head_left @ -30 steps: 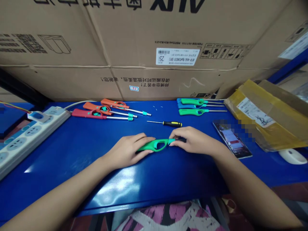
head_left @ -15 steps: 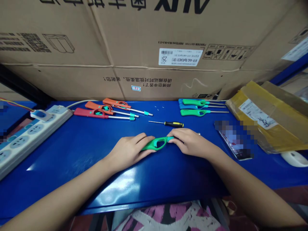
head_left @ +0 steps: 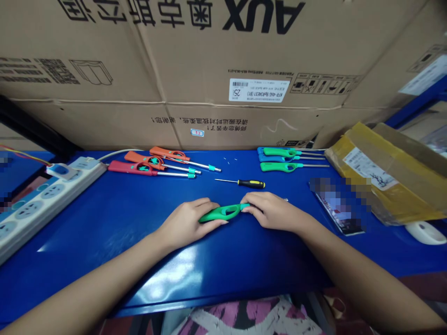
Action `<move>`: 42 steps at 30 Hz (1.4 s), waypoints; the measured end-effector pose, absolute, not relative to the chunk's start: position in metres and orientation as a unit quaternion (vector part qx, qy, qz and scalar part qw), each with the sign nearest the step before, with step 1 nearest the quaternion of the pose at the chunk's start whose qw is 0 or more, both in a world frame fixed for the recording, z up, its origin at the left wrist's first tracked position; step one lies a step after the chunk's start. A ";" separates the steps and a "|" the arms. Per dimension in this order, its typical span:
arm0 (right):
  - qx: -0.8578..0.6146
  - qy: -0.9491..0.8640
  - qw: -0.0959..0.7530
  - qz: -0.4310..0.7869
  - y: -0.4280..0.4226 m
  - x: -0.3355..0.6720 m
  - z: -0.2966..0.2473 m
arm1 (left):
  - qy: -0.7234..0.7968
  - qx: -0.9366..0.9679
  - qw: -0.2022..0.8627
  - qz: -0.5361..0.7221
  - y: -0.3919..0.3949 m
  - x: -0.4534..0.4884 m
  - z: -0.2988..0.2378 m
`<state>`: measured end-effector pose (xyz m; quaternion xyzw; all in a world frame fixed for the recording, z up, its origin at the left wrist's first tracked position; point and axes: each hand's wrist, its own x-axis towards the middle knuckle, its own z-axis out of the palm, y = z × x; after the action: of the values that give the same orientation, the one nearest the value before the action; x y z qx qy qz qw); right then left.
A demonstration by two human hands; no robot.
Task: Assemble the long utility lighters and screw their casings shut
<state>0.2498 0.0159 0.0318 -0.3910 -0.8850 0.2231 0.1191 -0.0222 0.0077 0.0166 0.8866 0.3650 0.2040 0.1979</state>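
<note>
A green stick lighter (head_left: 223,213) spans the gap between both hands, low over a blue worktop (head_left: 115,214). The left hand (head_left: 186,224) curls closed around its handle end, and the right hand (head_left: 274,212) pinches its nozzle end. A black-and-yellow screwdriver (head_left: 250,184) lies just behind them.
</note>
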 end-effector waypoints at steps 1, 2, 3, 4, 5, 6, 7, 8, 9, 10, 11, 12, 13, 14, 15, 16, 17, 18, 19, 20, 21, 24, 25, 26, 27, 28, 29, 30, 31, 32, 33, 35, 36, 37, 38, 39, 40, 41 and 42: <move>-0.393 -0.885 0.118 0.221 0.015 0.249 0.032 | 0.362 0.886 0.199 0.211 0.008 -0.023 0.015; -0.394 -0.885 0.117 0.220 0.014 0.248 0.031 | 0.360 0.886 0.199 0.215 0.007 -0.023 0.014; -0.396 -0.884 0.117 0.219 0.013 0.247 0.031 | 0.359 0.885 0.199 0.218 0.007 -0.024 0.014; -0.398 -0.883 0.117 0.219 0.014 0.247 0.030 | 0.360 0.885 0.198 0.218 0.007 -0.024 0.013; -0.399 -0.883 0.117 0.218 0.014 0.246 0.029 | 0.362 0.884 0.198 0.217 0.007 -0.024 0.012; -0.400 -0.883 0.117 0.216 0.015 0.246 0.028 | 0.366 0.883 0.198 0.215 0.007 -0.023 0.012; -0.399 -0.884 0.118 0.211 0.016 0.246 0.026 | 0.371 0.882 0.198 0.213 0.008 -0.023 0.012; -0.397 -0.887 0.120 0.203 0.018 0.246 0.025 | 0.376 0.880 0.198 0.213 0.009 -0.023 0.013; -0.393 -0.891 0.123 0.192 0.019 0.247 0.023 | 0.380 0.878 0.198 0.214 0.010 -0.023 0.013; -0.389 -0.895 0.128 0.179 0.020 0.247 0.023 | 0.382 0.876 0.198 0.218 0.012 -0.024 0.014; -0.386 -0.898 0.134 0.163 0.021 0.248 0.022 | 0.383 0.875 0.197 0.222 0.014 -0.025 0.015; -0.385 -0.900 0.139 0.149 0.022 0.249 0.023 | 0.381 0.875 0.196 0.225 0.016 -0.027 0.016; -0.387 -0.901 0.145 0.133 0.022 0.251 0.024 | 0.379 0.875 0.195 0.228 0.019 -0.029 0.017; -0.389 -0.901 0.151 0.119 0.022 0.253 0.025 | 0.379 0.876 0.193 0.229 0.022 -0.032 0.018; -0.392 -0.900 0.158 0.107 0.023 0.256 0.027 | 0.382 0.876 0.189 0.228 0.024 -0.035 0.019; -0.394 -0.899 0.166 0.099 0.024 0.258 0.029 | 0.387 0.875 0.183 0.226 0.027 -0.037 0.020; -0.396 -0.896 0.175 0.095 0.025 0.261 0.030 | 0.396 0.874 0.176 0.223 0.029 -0.039 0.021; -0.398 -0.894 0.183 0.096 0.026 0.264 0.032 | 0.406 0.872 0.168 0.217 0.030 -0.041 0.022; -0.398 -0.893 0.189 0.096 0.028 0.265 0.033 | 0.418 0.869 0.161 0.208 0.031 -0.042 0.022; -0.394 -0.893 0.196 0.094 0.029 0.266 0.035 | 0.428 0.867 0.158 0.200 0.031 -0.041 0.022; -0.389 -0.894 0.205 0.084 0.029 0.266 0.035 | 0.437 0.864 0.157 0.192 0.030 -0.040 0.022; -0.367 -0.901 0.232 0.019 0.025 0.257 0.035 | 0.448 0.859 0.169 0.183 0.023 -0.033 0.019; -0.363 -0.900 0.239 -0.006 0.022 0.253 0.034 | 0.451 0.856 0.173 0.184 0.019 -0.030 0.018; -0.360 -0.901 0.241 -0.027 0.019 0.248 0.033 | 0.452 0.853 0.181 0.187 0.016 -0.027 0.017; -0.358 -0.898 0.252 -0.041 0.015 0.244 0.031 | 0.451 0.850 0.192 0.195 0.012 -0.024 0.016; -0.361 -0.893 0.265 -0.037 0.012 0.240 0.030 | 0.451 0.846 0.203 0.196 0.009 -0.022 0.016; -0.371 -0.885 0.280 -0.024 0.010 0.236 0.028 | 0.451 0.845 0.211 0.196 0.006 -0.020 0.016; -0.376 -0.877 0.300 -0.003 0.009 0.234 0.026 | 0.450 0.844 0.216 0.196 0.005 -0.019 0.016; -0.380 -0.870 0.315 0.018 0.008 0.232 0.025 | 0.444 0.846 0.219 0.196 0.004 -0.019 0.017; -0.382 -0.865 0.323 0.037 0.009 0.232 0.024 | 0.434 0.851 0.219 0.198 0.004 -0.020 0.018; -0.383 -0.861 0.330 0.051 0.010 0.233 0.024 | 0.424 0.857 0.214 0.201 0.006 -0.021 0.020; -0.394 -0.852 0.340 0.058 0.016 0.239 0.024 | 0.412 0.868 0.184 0.209 0.014 -0.028 0.022; -0.405 -0.842 0.352 0.051 0.021 0.244 0.025 | 0.421 0.867 0.158 0.213 0.020 -0.032 0.023; -0.422 -0.829 0.365 0.043 0.026 0.250 0.026 | 0.441 0.862 0.125 0.216 0.027 -0.038 0.024; -0.443 -0.811 0.380 0.030 0.031 0.258 0.027 | 0.467 0.853 0.085 0.215 0.034 -0.044 0.024; -0.472 -0.795 0.381 0.024 0.037 0.267 0.027 | 0.496 0.843 0.040 0.204 0.041 -0.051 0.024; -0.498 -0.778 0.384 0.018 0.043 0.276 0.027 | 0.518 0.833 -0.009 0.196 0.048 -0.058 0.023; -0.521 -0.762 0.384 0.018 0.049 0.286 0.027 | 0.532 0.825 -0.050 0.185 0.054 -0.064 0.021; -0.537 -0.749 0.387 0.021 0.055 0.296 0.026 | 0.540 0.818 -0.080 0.179 0.059 -0.069 0.019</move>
<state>0.2955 0.0553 0.0260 -0.5374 -0.7490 0.0206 0.3869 -0.0687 0.0588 0.0191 0.8184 0.5402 0.1787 -0.0802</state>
